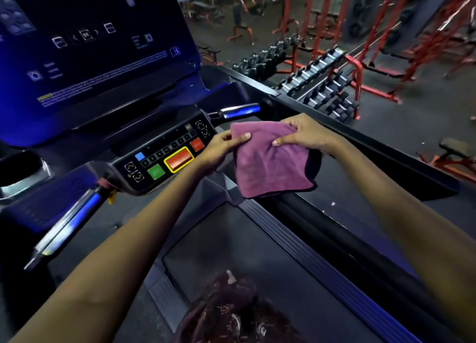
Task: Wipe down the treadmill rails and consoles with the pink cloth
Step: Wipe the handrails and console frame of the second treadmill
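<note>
Gym racks behind, we pinch the pink cloth (270, 162) in left hand (221, 149) and right hand (304, 134), fingers clamped on its top edge, console (164, 154) and rails apparently unwiped.

Figure: layout on the treadmill. The console screen (98, 46) stands at upper left, with the button panel (164, 154) below and in front of it. A handlebar (69, 219) extends from the panel's left side toward the viewer; a second, shorter handlebar (240, 110) projects to the panel's right. The cloth (270, 162) hangs just right of the panel, above the belt's right edge, held between the left hand (219, 149) at its left edge and the right hand (306, 134) at its upper right. The belt (244, 252) lies below the arms, the side rail (360, 229) along its right. Dumbbell racks (322, 85) stand beyond the rail, on the floor (412, 126).
</note>
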`<state>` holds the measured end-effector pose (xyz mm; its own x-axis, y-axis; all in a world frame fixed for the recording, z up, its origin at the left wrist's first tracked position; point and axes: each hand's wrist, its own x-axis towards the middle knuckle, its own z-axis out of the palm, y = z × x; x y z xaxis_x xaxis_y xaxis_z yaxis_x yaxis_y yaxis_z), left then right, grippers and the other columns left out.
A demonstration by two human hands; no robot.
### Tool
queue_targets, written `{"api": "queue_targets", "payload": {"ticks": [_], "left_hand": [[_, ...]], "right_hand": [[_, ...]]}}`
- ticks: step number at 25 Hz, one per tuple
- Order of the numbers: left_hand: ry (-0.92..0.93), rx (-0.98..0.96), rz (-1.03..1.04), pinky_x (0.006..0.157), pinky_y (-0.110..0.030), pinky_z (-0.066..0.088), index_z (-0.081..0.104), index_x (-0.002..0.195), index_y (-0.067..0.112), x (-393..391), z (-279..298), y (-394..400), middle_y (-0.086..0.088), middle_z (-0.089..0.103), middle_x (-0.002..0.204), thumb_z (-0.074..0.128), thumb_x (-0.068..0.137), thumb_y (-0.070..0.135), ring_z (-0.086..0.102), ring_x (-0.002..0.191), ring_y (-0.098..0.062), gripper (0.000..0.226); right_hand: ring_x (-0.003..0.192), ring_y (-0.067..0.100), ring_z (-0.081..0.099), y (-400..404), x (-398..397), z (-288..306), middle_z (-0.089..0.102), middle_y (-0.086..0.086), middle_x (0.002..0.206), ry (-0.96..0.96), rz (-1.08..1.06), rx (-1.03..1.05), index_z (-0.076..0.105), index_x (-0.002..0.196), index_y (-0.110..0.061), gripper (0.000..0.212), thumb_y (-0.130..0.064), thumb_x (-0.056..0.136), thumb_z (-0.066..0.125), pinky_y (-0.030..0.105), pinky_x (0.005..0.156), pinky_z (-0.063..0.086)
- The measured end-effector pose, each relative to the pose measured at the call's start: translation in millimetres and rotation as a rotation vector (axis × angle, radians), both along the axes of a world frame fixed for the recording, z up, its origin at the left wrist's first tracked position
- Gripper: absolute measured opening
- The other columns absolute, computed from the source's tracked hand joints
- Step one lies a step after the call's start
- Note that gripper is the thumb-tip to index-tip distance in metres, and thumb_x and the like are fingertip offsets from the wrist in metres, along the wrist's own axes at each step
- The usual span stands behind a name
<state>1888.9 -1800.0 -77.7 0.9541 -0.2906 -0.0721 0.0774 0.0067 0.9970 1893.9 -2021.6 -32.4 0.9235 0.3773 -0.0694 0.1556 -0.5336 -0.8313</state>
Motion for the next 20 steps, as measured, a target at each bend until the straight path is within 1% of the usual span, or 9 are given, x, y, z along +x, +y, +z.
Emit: {"api": "queue_targets", "payload": {"ticks": [2, 5, 7, 9, 11, 13, 15, 18, 20], "left_hand": [[-0.032, 0.011, 0.081, 0.078, -0.02, 0.049, 0.064, 0.096, 0.008, 15.3, -10.5, -1.7, 0.001, 0.067, 0.087, 0.061, 0.088, 0.012, 0.06, 0.081, -0.009, 0.01], [-0.158, 0.104, 0.196, 0.078, -0.021, 0.043, 0.06, 0.096, 0.01, 46.6, -10.5, -17.2, -0.001, 0.059, 0.091, 0.058, 0.09, 0.013, 0.052, 0.084, -0.01, 0.007], [-0.241, 0.23, 0.272, 0.074, -0.018, 0.041, 0.06, 0.1, 0.006, 75.1, -10.5, -30.1, 0.001, 0.058, 0.09, 0.056, 0.092, 0.015, 0.05, 0.081, -0.009, 0.012], [-0.277, 0.295, 0.341, 0.071, -0.026, 0.039, 0.057, 0.091, 0.009, 108.3, -13.1, -40.9, 0.001, 0.056, 0.082, 0.054, 0.093, 0.016, 0.047, 0.078, -0.012, 0.008], [-0.266, 0.297, 0.397, 0.073, -0.03, 0.039, 0.053, 0.083, 0.013, 135.9, -13.9, -50.2, 0.003, 0.054, 0.077, 0.053, 0.093, 0.019, 0.047, 0.078, -0.014, 0.012], [-0.219, 0.282, 0.443, 0.075, -0.032, 0.04, 0.055, 0.088, 0.009, 166.8, -11.5, -57.6, -0.003, 0.057, 0.084, 0.051, 0.094, 0.021, 0.049, 0.081, -0.015, 0.015], [-0.161, 0.273, 0.482, 0.074, -0.03, 0.039, 0.056, 0.092, 0.008, 193.2, -8.6, -61.5, -0.005, 0.058, 0.089, 0.05, 0.095, 0.023, 0.05, 0.083, -0.015, 0.016], [-0.085, 0.27, 0.549, 0.072, -0.025, 0.037, 0.058, 0.095, 0.006, 225.2, -5.2, -61.3, -0.007, 0.059, 0.092, 0.05, 0.095, 0.023, 0.051, 0.084, -0.015, 0.019], [-0.037, 0.253, 0.62, 0.073, -0.026, 0.038, 0.06, 0.1, 0.001, 244.5, -5.1, -57.1, -0.01, 0.061, 0.096, 0.051, 0.094, 0.023, 0.051, 0.085, -0.015, 0.024]], "right_hand": [[0.077, 0.014, 0.063, -4.4, 20.2, 5.0, 0.068, 0.013, 0.096, 0.056, 0.039, -0.04, 0.067, 0.104, -0.005, 0.026, -0.01, 0.079, 0.072, 0.021, 0.069, 0.052], [0.081, 0.013, 0.065, -13.2, 62.4, 10.9, 0.068, 0.002, 0.096, 0.124, 0.103, -0.121, 0.064, 0.104, -0.016, 0.023, -0.011, 0.082, 0.069, 0.021, 0.07, 0.055], [0.082, 0.018, 0.065, -20.0, 98.5, 14.1, 0.067, 0.005, 0.097, 0.129, 0.134, -0.178, 0.062, 0.101, -0.01, 0.021, -0.01, 0.081, 0.069, 0.021, 0.068, 0.055], [0.084, 0.021, 0.064, -25.3, 139.8, 22.6, 0.066, 0.008, 0.099, 0.119, 0.15, -0.266, 0.061, 0.105, -0.003, 0.027, -0.01, 0.08, 0.071, 0.021, 0.067, 0.055], [0.083, 0.02, 0.063, -26.6, 177.7, 34.1, 0.066, 0.006, 0.097, 0.125, 0.166, -0.352, 0.062, 0.104, -0.004, 0.027, -0.011, 0.079, 0.071, 0.022, 0.068, 0.054], [0.083, 0.023, 0.063, -25.1, 221.5, 43.1, 0.067, 0.009, 0.095, 0.137, 0.168, -0.414, 0.064, 0.097, -0.007, 0.021, -0.012, 0.078, 0.072, 0.034, 0.076, 0.054], [0.081, 0.025, 0.063, -21.5, 260.6, 46.0, 0.068, 0.012, 0.094, 0.159, 0.17, -0.444, 0.065, 0.089, -0.009, 0.015, -0.011, 0.077, 0.073, 0.042, 0.081, 0.053], [0.079, 0.026, 0.062, -12.0, 308.8, 47.4, 0.067, 0.011, 0.088, 0.168, 0.202, -0.504, 0.067, 0.086, -0.007, 0.015, -0.014, 0.076, 0.075, 0.04, 0.078, 0.053], [0.078, 0.023, 0.06, -1.3, 336.7, 46.2, 0.065, 0.011, 0.089, 0.155, 0.232, -0.521, 0.066, 0.095, 0.0, 0.027, -0.016, 0.075, 0.075, 0.036, 0.075, 0.052]]}}
